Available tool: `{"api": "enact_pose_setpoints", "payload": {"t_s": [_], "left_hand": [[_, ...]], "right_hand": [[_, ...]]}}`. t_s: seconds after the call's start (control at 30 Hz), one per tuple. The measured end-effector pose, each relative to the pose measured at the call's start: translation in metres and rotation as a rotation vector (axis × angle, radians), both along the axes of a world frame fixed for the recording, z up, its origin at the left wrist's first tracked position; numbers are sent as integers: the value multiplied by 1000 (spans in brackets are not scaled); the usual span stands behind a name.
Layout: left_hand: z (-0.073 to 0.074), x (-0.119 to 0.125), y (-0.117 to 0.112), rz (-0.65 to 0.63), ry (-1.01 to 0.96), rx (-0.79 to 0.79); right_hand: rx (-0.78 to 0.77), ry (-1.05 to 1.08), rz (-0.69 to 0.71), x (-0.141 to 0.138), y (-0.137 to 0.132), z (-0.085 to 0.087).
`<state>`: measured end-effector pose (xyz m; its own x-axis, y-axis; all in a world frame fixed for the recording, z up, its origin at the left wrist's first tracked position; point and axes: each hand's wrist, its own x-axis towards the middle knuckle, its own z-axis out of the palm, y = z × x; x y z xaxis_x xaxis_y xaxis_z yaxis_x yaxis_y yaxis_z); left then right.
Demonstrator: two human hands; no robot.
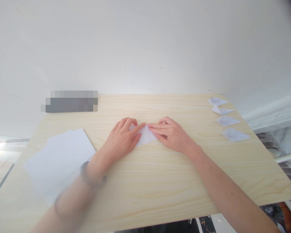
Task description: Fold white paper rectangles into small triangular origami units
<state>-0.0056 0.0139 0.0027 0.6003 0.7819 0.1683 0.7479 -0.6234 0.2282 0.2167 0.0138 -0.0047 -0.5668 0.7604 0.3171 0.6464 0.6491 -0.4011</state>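
A small piece of folded white paper (145,137) lies on the table between my hands. My left hand (124,137) covers its left side, the index finger stretched along the top edge and the thumb lower on the sheet. On the right side, my right hand (171,132) has its fingertips at the top corner and the thumb against the edge. Both hands hold the paper down, and their index fingertips nearly meet. Parts of the paper are hidden under the fingers.
Several folded white paper shapes (235,134) stand in a column at the table's right side. A pile of white sheets (65,155) lies at the left, partly under my left forearm. A blurred-out grey object (71,103) sits at the back left of the wooden table (160,184), against the white wall (145,48).
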Motion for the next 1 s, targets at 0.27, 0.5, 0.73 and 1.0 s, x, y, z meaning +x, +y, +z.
{"api": "enact_pose_setpoints", "payload": {"t_s": [0.27,0.5,0.73,1.0], "left_hand": [[-1,-1,0,17,25,8],[-4,-2,2,15,9,34],[-2,-1,1,18,8,26],[0,8,-2,90,-25,48]], "right_hand": [[10,162,-65,2,3,-6],[1,108,-28,2,3,-3],[4,73,-16,1,2,-1],[11,26,-50,-4,0,5]]}}
